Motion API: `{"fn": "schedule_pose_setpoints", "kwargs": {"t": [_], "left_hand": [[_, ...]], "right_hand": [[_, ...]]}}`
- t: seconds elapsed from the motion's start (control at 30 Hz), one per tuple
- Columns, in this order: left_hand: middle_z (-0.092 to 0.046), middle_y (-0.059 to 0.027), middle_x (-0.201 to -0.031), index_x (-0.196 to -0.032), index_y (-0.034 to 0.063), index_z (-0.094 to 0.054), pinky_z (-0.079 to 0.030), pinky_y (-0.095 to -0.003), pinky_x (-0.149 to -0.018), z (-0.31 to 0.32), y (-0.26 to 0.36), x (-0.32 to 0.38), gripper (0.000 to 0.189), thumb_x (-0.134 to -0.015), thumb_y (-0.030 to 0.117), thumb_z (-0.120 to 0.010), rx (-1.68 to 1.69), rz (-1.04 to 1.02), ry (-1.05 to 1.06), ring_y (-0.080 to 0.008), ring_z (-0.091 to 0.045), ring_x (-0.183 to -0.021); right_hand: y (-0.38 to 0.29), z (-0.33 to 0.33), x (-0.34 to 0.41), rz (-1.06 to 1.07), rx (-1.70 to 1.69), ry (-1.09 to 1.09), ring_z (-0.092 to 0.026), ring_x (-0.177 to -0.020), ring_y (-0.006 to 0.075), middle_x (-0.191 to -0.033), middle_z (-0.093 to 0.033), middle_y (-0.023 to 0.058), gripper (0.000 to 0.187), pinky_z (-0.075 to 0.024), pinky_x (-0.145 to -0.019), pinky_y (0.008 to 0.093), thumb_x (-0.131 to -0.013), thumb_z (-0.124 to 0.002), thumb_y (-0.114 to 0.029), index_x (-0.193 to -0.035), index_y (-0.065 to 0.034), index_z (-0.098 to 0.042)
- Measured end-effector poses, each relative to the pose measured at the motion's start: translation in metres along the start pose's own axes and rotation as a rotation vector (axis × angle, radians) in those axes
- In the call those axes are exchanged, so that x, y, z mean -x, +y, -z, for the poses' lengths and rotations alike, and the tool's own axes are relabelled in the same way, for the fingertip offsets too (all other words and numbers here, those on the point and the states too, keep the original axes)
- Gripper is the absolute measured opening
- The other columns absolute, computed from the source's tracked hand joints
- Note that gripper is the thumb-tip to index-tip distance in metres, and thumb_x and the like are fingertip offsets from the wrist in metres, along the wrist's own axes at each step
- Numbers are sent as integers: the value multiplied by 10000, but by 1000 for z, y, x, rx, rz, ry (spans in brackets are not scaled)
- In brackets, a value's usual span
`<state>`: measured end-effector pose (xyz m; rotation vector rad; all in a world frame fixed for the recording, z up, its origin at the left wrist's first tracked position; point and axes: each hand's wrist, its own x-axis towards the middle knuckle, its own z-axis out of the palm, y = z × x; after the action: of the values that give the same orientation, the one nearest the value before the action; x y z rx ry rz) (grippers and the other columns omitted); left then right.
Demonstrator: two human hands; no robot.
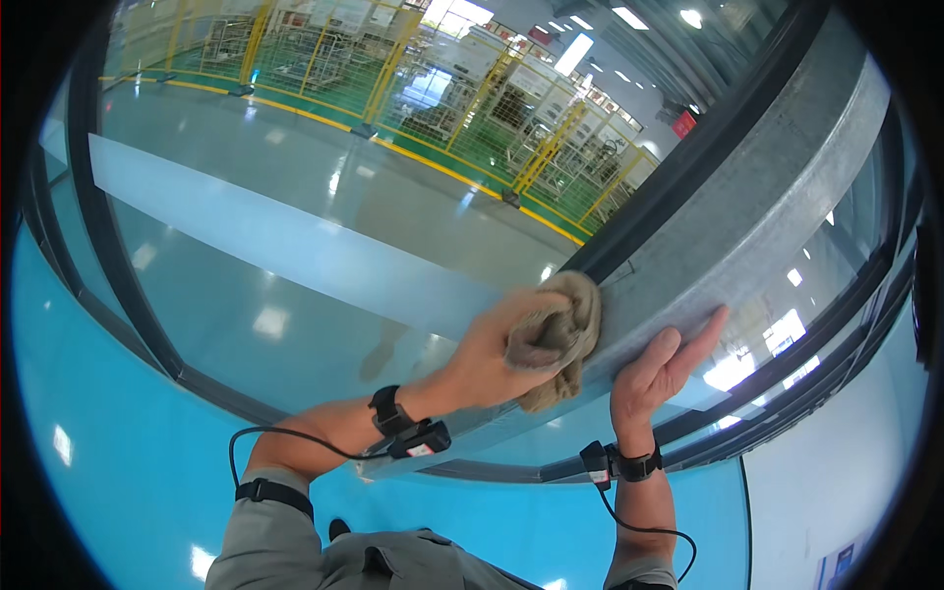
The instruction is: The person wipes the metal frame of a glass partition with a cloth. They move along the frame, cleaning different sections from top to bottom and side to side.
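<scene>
A bunched tan cloth (566, 324) is gripped in my left hand (501, 346), against a grey galvanized-looking metal post (730, 192) and beside its dark frame strip (664, 184). The cloth is folded into a loop, and my fingers are partly hidden by it. On the lower right side of the post, my right hand (643, 383) holds nothing; its thumb and a finger are spread along the metal. Black straps with small devices circle both wrists, each with a cable running up the arm.
Glass panes (221, 295) in dark frames (118, 243) stand left and right of the post. A frosted band (280, 228) crosses the left pane. Through the glass are yellow mesh fencing (383, 66) and equipment. Glossy blue floor (110, 442) lies below; a white panel (811, 487) is at right.
</scene>
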<state>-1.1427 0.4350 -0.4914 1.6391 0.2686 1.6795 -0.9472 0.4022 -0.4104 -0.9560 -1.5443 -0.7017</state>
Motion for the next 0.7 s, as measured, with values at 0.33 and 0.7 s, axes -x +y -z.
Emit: {"fn": "schedule_pose_setpoints", "kwargs": {"t": [0.33,0.7], "left_hand": [[-709,-98,-1214,-1300,-26,-628,-520,-327,-986,-6,45,-148,577,-806,182,-841,194,-158,32,-167,-660,-1136],[-751,-90,-1063,-1258,78,-678,-551,-346,-871,8,33,-138,479,-794,155,-767,-229,-228,-8,-210,-714,-962]], "right_hand": [[-3,-4,-2,-7,-16,-2,-263,-1513,359,-1641,-251,253,672,-195,-1238,456,-1104,-470,-298,-1585,87,-201],[-4,-7,0,-17,-70,39,-272,-1517,308,-1648,-268,235,681,-185,-1248,422,-1100,-484,-291,-1581,104,-209]]}}
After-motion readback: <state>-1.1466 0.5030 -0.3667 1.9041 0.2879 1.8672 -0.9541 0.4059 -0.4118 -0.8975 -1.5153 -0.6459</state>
